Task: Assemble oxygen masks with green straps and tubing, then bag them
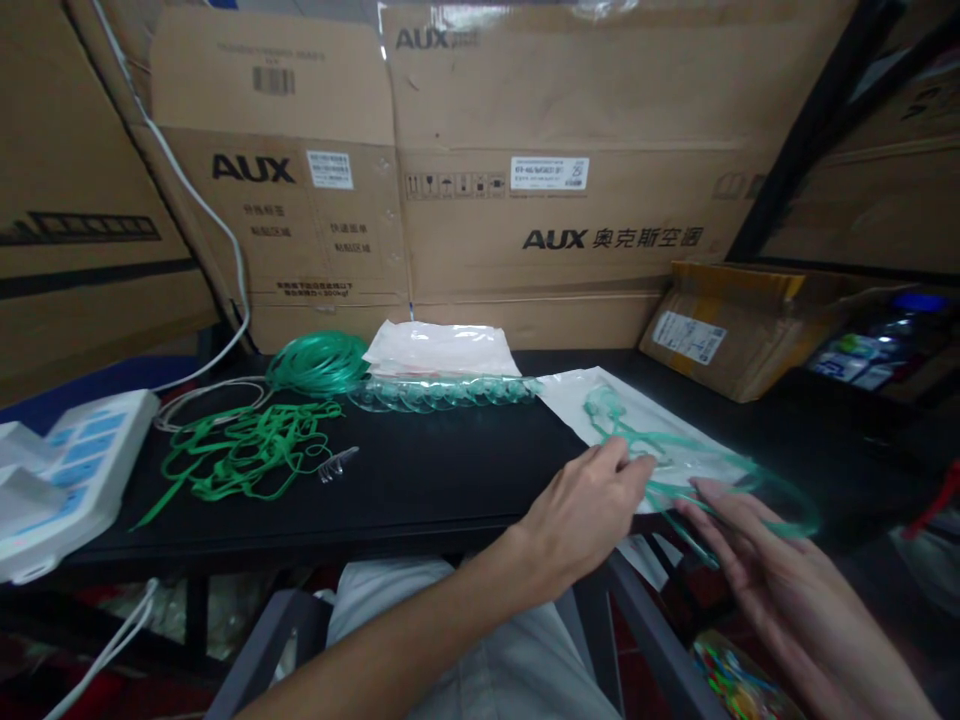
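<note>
Tubing (pixel 667 490), looped translucent green plastic | your left hand (pixel 592 505) pinches it; your right hand (pixel 757 540) blurred, can't tell | snagged loop could drag flat white plastic-looking sheet (pixel 571 398)

Left hand (pixel 589 510) (curled) near right hand (pixel 761 540)

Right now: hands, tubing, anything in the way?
Left hand appears pinched on green tubing; right hand at it, grip blurred. Tubing overlaps white packet. Cardboard box behind, not blocking hands.

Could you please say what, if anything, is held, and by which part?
Left hand and right hand apparently hold green tubing along its length; exact spots blurred.
</note>
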### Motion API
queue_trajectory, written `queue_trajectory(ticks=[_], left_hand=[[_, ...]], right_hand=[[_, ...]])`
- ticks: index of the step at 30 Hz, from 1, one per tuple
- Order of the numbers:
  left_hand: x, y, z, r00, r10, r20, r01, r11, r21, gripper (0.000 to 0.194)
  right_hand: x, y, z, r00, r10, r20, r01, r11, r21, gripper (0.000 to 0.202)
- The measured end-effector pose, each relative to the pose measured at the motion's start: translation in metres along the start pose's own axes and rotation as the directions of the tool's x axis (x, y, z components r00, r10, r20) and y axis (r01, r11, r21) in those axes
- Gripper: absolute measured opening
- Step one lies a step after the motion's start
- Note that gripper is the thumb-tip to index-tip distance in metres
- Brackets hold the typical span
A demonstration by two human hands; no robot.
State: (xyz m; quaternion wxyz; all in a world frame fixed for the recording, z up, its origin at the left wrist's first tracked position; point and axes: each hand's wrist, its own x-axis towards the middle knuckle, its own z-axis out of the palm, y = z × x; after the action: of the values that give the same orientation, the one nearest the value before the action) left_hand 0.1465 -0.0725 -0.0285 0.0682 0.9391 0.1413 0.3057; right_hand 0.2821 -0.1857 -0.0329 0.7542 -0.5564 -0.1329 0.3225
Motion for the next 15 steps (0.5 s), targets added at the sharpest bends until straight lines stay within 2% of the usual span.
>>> queue_trajectory(ticks=[3,7,12,15], left_hand=[[0.005,0.003,0.002,0.999,0.028,-0.037,-0.029,0.999,-0.030,0.026],[0.010,0.001,0.003,0.998,0.051,-0.037,-0.053,0.998,-0.044,0.025],[0.010,-0.001,0.005,0.999,0.039,-0.036,-0.043,0.993,-0.106,0.027],[0.012,0.002,0.007,0.997,0.075,-0.027,-0.078,0.987,-0.141,0.028]], right_hand=[[0.002,0.008,0.013,0.994,-0.043,0.096,0.043,0.999,-0.002,0.027],[0.006,0.013,0.026,0.987,-0.052,0.152,0.056,0.998,-0.026,0.031],[0.014,0.005,0.032,0.982,-0.086,0.170,0.112,0.983,-0.147,0.040],[0.023,0.006,0.029,0.974,-0.119,0.193,0.156,0.969,-0.193,0.043]])
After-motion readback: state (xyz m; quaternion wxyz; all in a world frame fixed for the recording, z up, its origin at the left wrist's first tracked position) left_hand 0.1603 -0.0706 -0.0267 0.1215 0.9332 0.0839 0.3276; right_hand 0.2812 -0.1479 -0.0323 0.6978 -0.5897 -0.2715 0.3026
